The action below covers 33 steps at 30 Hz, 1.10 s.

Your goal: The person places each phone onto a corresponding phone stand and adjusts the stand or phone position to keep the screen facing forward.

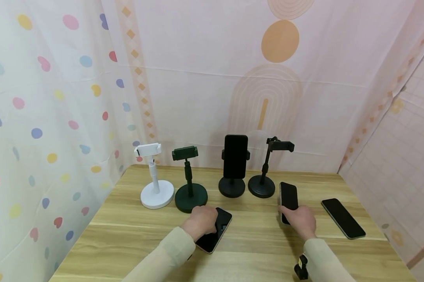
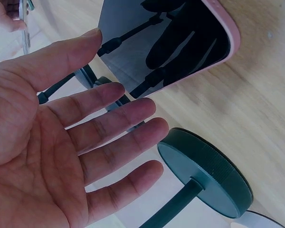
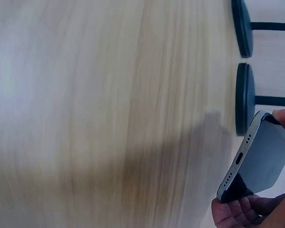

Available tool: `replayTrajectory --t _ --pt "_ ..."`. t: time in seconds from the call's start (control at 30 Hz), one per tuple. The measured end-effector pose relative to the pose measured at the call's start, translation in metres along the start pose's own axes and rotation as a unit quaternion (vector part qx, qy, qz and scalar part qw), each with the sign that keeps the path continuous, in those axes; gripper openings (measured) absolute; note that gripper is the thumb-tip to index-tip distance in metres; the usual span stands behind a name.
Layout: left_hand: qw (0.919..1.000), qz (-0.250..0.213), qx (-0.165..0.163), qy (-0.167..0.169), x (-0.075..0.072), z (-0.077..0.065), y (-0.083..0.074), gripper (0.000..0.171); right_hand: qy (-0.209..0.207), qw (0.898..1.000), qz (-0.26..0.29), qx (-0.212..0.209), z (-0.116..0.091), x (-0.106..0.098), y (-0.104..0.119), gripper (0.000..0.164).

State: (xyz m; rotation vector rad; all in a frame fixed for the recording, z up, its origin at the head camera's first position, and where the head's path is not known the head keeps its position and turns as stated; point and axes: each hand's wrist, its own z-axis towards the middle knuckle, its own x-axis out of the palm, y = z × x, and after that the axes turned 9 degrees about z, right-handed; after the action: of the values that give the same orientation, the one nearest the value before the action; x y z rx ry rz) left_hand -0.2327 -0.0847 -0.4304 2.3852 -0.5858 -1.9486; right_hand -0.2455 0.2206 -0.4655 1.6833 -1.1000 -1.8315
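My left hand (image 1: 201, 221) is over a smartphone (image 1: 223, 222) lying face up on the table. In the left wrist view, that phone shows a pink edge, and the hand's fingers (image 2: 118, 137) are spread and nearly straight beside it. Just behind this hand stands a dark green phone stand (image 1: 191, 197). My right hand (image 1: 302, 222) grips another smartphone (image 1: 288, 196) by its long sides, thumb on one side and fingers on the other. The right wrist view shows this phone tilted, with its charging port end toward the camera.
A white phone stand (image 1: 157, 196) is at the left. Toward the back, one black stand (image 1: 231, 190) holds an upright phone (image 1: 235, 156), with a second black stand (image 1: 262, 187) right of it. A further phone (image 1: 343, 218) lies at the right. Curtains (image 1: 197, 98) hang behind the table.
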Motion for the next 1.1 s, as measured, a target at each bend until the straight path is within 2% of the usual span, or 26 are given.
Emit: replayTrajectory --t 0.37,0.53,0.9,1.1 --pt "0.9998 -0.004 0.012 -0.016 -0.003 -0.001 -0.001 0.029 -0.037 0.999 0.032 -0.007 -0.013 0.004 0.013 0.059" --pt "0.9997 -0.007 0.017 -0.018 -0.002 0.001 -0.002 0.028 -0.069 0.996 0.051 -0.011 -0.017 0.007 0.015 0.059" --pt "0.9979 -0.012 0.037 -0.052 -0.006 0.001 -0.002 0.027 -0.165 0.983 0.072 -0.045 -0.022 0.008 0.020 0.061" --pt "0.9963 -0.008 0.052 -0.068 -0.010 0.000 -0.003 0.026 -0.195 0.976 0.081 -0.060 -0.026 0.007 0.024 0.061"
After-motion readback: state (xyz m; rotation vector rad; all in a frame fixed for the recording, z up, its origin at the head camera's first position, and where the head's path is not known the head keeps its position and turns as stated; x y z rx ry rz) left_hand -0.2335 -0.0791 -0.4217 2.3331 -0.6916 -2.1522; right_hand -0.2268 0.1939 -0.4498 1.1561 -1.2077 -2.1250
